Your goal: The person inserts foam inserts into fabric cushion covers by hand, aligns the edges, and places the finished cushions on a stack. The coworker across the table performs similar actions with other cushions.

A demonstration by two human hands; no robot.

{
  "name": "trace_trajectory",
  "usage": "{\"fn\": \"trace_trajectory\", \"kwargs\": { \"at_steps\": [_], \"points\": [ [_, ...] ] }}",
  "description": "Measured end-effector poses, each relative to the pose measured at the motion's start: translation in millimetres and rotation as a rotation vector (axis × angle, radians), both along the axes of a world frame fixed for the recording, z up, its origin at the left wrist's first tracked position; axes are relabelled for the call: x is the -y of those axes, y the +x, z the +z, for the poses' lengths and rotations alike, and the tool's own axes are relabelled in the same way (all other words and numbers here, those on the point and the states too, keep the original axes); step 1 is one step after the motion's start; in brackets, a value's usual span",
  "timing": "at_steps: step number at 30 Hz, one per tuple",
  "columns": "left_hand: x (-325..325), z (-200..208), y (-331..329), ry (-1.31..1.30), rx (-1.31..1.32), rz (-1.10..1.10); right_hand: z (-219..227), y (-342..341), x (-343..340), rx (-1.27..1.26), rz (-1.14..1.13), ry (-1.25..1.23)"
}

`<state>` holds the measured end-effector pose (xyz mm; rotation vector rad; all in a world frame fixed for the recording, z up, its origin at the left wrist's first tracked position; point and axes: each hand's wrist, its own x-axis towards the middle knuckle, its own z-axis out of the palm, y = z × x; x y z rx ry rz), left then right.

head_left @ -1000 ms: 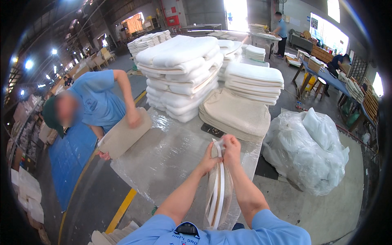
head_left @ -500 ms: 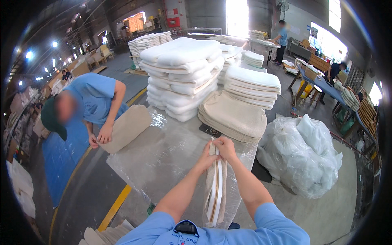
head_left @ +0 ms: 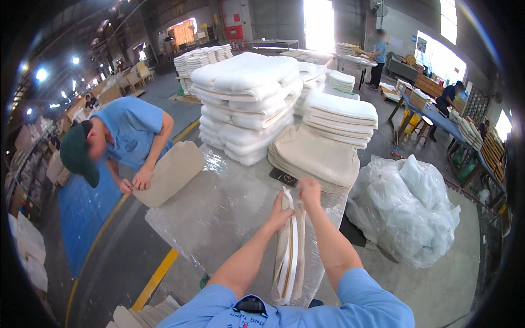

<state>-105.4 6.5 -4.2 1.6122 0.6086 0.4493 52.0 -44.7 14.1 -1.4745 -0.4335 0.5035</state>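
Note:
A long beige fabric cushion cover point(head_left: 298, 246) lies edge-up on the plastic-covered table in front of me, its zipper point(head_left: 286, 262) running lengthwise between white tape edges. My left hand point(head_left: 280, 214) grips the cover near its far end, where a white strip sticks up. Just to the right of that end, my right hand point(head_left: 310, 192) is closed and slightly raised, its fingertips pinched together. Whatever it pinches is too small or hidden to make out. Beyond my hands lie a flat black object point(head_left: 283, 176) and a stack of beige covers point(head_left: 314, 156).
Tall white padding stacks point(head_left: 246, 104) rise at the back, with a lower white pile point(head_left: 342, 117) to their right. A big bundle of clear plastic point(head_left: 404, 213) sits right of the table point(head_left: 219, 224). At left a co-worker point(head_left: 128, 131) handles another beige cushion point(head_left: 172, 172).
My right hand has lifted away from the cover's far end, up and to the right. My left hand stays on the cover. The co-worker has barely moved.

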Motion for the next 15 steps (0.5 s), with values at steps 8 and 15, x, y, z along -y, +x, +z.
{"fn": "trace_trajectory", "kwargs": {
  "at_steps": [8,15],
  "points": [
    [32,14,-8,0.625,0.089,0.384,24,-13,17,0.090,0.286,-0.080],
    [51,27,-18,0.684,0.250,0.396,14,-86,43,-0.190,0.148,0.168]
  ]
}}
